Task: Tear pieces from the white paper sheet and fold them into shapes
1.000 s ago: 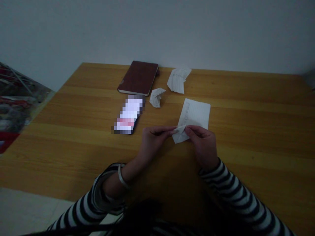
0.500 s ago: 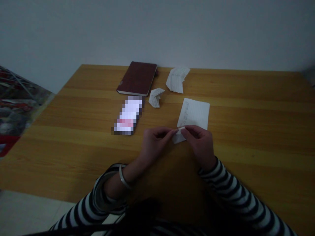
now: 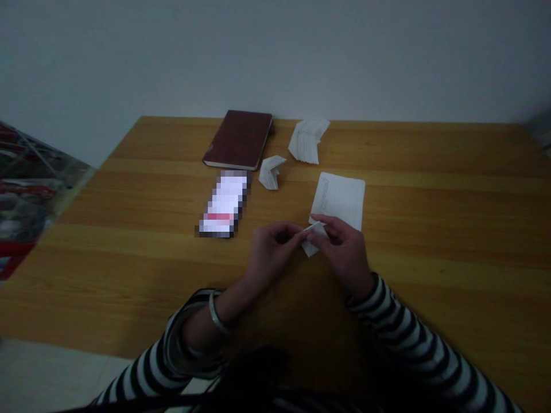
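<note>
small folded paper (image 3: pixel 319 229), pinched by left fingers (image 3: pixel 294 241) and right fingers (image 3: pixel 322 244), partly covered, its shape unclear

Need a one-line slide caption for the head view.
Left hand and right hand pinch a small folded paper beside a flat white sheet on a wooden table.

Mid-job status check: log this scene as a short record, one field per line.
Left hand: pinching small white paper
Right hand: pinching the same paper
Left wrist: light-coloured bracelet
Beyond right hand: lined sheet, contact unclear
Left of sheet: phone, screen lit, content pixelated
Behind phone: closed dark-red notebook
Right of notebook: larger folded paper
Right of phone: smaller folded paper
Surface: wooden table
</note>
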The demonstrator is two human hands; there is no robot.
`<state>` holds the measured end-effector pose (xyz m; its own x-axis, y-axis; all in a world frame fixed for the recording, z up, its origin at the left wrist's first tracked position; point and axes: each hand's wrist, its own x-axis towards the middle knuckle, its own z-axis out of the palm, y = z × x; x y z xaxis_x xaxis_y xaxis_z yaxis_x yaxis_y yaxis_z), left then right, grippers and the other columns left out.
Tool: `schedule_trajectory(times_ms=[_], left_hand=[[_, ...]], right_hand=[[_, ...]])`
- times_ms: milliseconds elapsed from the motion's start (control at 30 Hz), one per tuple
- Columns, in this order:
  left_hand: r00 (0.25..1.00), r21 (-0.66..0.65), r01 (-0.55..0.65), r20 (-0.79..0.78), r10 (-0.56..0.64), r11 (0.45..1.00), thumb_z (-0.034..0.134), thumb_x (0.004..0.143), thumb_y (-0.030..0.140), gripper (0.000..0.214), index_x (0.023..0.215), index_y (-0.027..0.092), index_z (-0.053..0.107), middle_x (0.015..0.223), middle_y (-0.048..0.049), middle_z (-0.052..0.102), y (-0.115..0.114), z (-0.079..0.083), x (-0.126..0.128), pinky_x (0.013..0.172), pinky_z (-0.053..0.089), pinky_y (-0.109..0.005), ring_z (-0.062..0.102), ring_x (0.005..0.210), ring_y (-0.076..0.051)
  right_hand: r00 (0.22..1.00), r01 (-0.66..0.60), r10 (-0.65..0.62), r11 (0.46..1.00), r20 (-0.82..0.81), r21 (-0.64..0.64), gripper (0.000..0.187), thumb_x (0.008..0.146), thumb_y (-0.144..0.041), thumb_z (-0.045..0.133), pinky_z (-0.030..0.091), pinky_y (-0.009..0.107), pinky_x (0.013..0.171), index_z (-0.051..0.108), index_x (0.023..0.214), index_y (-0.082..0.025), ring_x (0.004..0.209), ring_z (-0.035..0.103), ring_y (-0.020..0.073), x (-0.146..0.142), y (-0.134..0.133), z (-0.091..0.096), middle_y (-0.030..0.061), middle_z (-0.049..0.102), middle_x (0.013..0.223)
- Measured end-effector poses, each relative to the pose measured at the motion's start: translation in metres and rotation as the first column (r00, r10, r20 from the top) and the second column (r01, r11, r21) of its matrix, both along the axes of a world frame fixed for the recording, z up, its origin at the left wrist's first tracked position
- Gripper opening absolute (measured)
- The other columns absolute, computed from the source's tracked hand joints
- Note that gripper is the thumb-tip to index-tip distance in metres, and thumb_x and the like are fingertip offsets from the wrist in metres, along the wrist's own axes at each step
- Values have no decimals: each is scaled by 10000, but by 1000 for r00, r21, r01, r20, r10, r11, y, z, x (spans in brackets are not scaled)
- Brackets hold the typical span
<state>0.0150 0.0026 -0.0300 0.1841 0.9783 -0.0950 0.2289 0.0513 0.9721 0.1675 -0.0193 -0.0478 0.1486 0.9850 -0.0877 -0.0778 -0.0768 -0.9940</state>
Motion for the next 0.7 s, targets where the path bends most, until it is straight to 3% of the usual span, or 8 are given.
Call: schedule_trajectory(times_ms=[200, 400, 500, 567, 633, 700], left_hand=[[995, -46, -34, 88, 38, 998, 728, 799, 316, 146, 785, 173, 752, 747, -38, 746, 0, 4, 2, 621, 513, -228, 653, 656, -137], [989, -8, -118, 88, 119, 993, 725, 786, 264, 97, 749, 176, 739, 698, -22, 718, 10, 4, -4, 618, 509, -236, 629, 633, -132], [988, 114, -147, 55, 141, 983, 742, 767, 247, 71, 725, 191, 741, 739, -24, 700, 13, 4, -7, 657, 498, -239, 622, 704, -137], [986, 198, -164, 19, 164, 966, 778, 733, 253, 74, 701, 196, 744, 751, -24, 681, 13, 5, -7, 649, 479, -229, 600, 719, -133], [988, 161, -157, 23, 156, 974, 789, 727, 280, 103, 705, 191, 741, 685, -13, 661, 11, 7, -7, 592, 459, -223, 575, 640, -120], [989, 11, -111, 103, 109, 994, 764, 759, 330, 160, 735, 176, 728, 622, -8, 664, 9, 10, -5, 560, 464, -226, 581, 567, -117]], right_hand=[[998, 45, -45, 999, -38, 12, 211, 759, -224, 711, 606, 381, 790, 730, 969, -205, 794, 736, 194, -2, -2, 3, 45, 779, 884], [987, -146, 149, 988, -60, 45, 524, 850, -255, 613, 600, 374, 794, 527, 1366, -271, 845, 718, 186, 7, -1, 3, 42, 757, 1002], [992, -79, 68, 992, 104, 102, 280, 806, -277, 684, 592, 341, 754, 717, 1081, -238, 854, 705, 191, 10, 1, 0, 40, 752, 935], [970, 7, -40, 991, 239, 134, 104, 782, -288, 721, 571, 294, 640, 761, 843, -213, 724, 684, 169, 11, 0, -1, 26, 740, 783], [952, 62, -98, 990, 291, 129, 104, 786, -307, 727, 510, 254, 501, 767, 795, -211, 540, 616, 132, 10, -2, 0, -1, 697, 626], [958, 77, -104, 991, 266, 108, 123, 800, -321, 716, 465, 239, 430, 771, 833, -217, 436, 555, 114, 8, -4, 1, -26, 652, 532]])
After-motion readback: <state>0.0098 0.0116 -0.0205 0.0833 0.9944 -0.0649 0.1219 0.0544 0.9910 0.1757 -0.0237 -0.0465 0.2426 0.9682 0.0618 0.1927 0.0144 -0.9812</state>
